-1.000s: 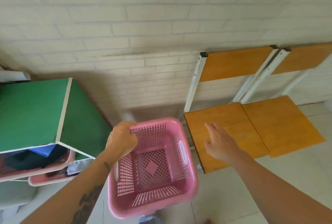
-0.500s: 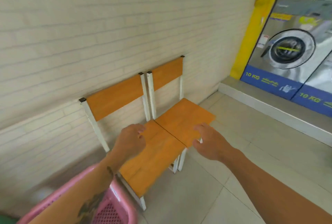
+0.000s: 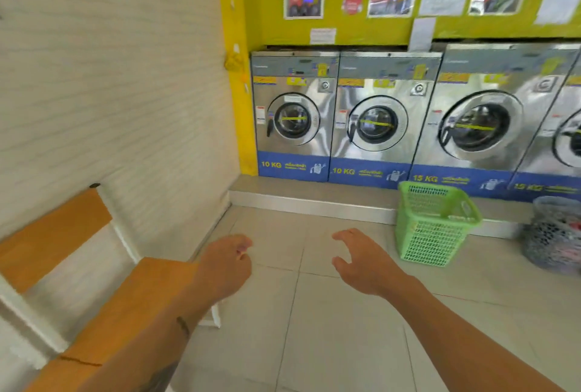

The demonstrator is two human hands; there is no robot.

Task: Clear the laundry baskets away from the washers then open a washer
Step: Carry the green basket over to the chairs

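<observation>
Both hands are raised over the tiled floor and hold nothing. The left hand (image 3: 224,261) is loosely curled, fingers drawn together toward the palm. The right hand (image 3: 364,261) is spread, fingers apart and slightly hooked. A wooden chair (image 3: 125,303) stands at the near left against the wall. Farther ahead and to the right, the green basket (image 3: 435,223) stands upright on the floor, just beside the step under the washers (image 3: 374,118). A second basket (image 3: 555,236), grey and filled, sits further right. The green basket lies forward-right of the right hand, so that hand is judged the nearer. All visible washer doors are closed.
</observation>
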